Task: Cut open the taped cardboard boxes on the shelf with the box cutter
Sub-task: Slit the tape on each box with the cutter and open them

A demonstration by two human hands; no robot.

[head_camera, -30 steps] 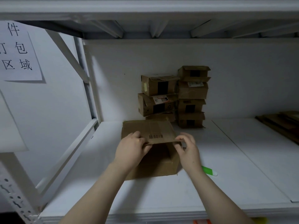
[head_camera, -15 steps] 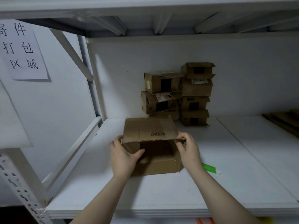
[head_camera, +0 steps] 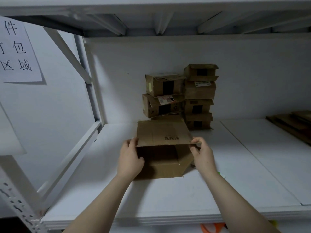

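Box cutter [head_camera: 219, 173] is mostly hidden behind the right forearm [head_camera: 223, 190], just a green sliver is shown. Wall sign [head_camera: 16, 52] gets cropped at the left edge. Inside of the open box [head_camera: 161, 170] is too dark to be made out.

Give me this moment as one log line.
front box open, flap raised | left hand: holds box's left side | right hand: pinches flap's right corner | box cutter: on shelf behind right forearm | stacked boxes: at back
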